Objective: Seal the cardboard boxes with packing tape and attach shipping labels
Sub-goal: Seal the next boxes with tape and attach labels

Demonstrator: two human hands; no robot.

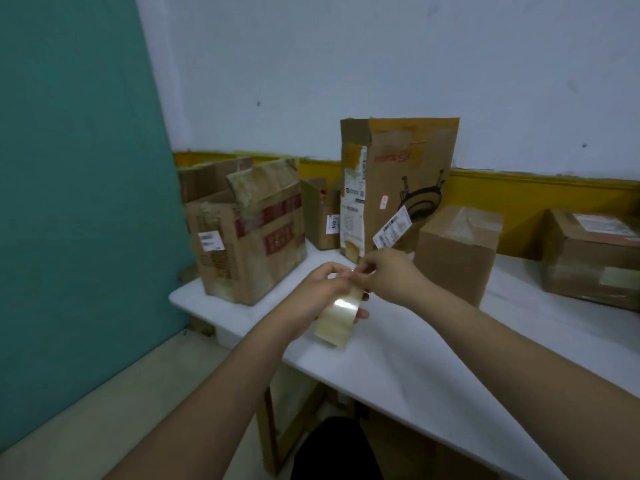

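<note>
My left hand grips a roll of clear packing tape above the white table. My right hand pinches the tape at the top of the roll, right beside my left fingers. Behind them stand several cardboard boxes: an open worn box with flaps up at the left, a tall box with a label hanging off its side, and a shut taped box to the right.
A small open box sits between the worn and tall boxes. Another taped box lies at the far right. A teal panel bounds the left; the wall runs behind the table.
</note>
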